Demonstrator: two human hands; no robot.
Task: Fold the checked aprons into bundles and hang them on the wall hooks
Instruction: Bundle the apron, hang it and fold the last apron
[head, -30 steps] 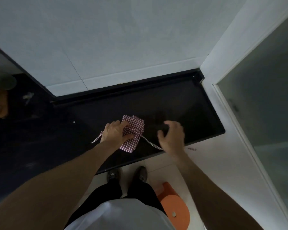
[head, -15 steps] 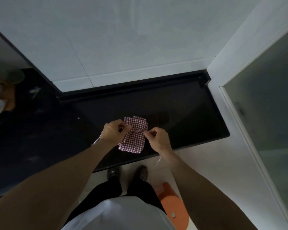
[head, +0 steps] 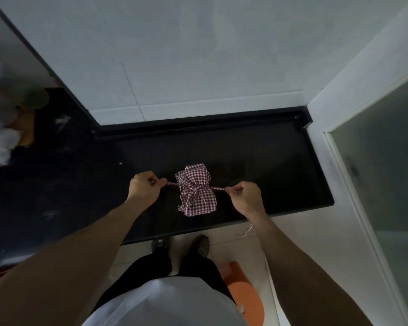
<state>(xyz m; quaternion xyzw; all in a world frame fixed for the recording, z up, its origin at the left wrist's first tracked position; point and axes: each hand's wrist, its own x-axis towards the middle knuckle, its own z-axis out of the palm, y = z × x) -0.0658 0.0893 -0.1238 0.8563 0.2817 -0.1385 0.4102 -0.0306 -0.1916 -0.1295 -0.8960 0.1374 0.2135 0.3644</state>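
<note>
A folded checked apron [head: 196,189] lies as a bundle on the dark surface [head: 269,165], cinched at its middle by its tie. The left hand [head: 143,189] pinches one tie end [head: 171,184] with curled fingers; the right hand [head: 245,195] pinches the other [head: 218,188]. Both ends run taut, straight out from the bundle. A loose tie tail [head: 245,231] hangs below the right wrist, past the surface edge.
</note>
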